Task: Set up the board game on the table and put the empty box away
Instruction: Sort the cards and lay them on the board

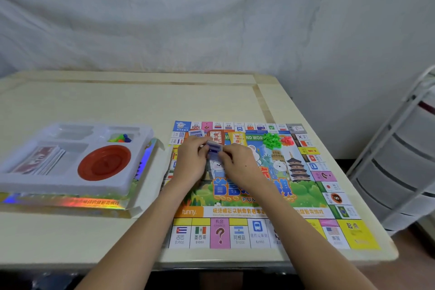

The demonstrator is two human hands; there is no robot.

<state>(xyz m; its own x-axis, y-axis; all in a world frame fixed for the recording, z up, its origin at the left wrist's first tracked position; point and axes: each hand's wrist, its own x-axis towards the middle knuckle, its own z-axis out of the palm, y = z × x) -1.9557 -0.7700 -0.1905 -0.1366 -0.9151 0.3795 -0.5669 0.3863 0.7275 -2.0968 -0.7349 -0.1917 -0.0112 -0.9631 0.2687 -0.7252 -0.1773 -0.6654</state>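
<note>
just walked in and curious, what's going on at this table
A person is laying out a colourful paper game board on the cream table. Both hands, left and right, hold a small stack of blue cards over it. The white plastic tray beside it still holds pieces.

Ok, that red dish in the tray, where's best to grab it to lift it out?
Grip the red dish by its raised rim, coming straight down from above. It lies flat in a round well of the white tray, so the rim is the only exposed edge.
</note>
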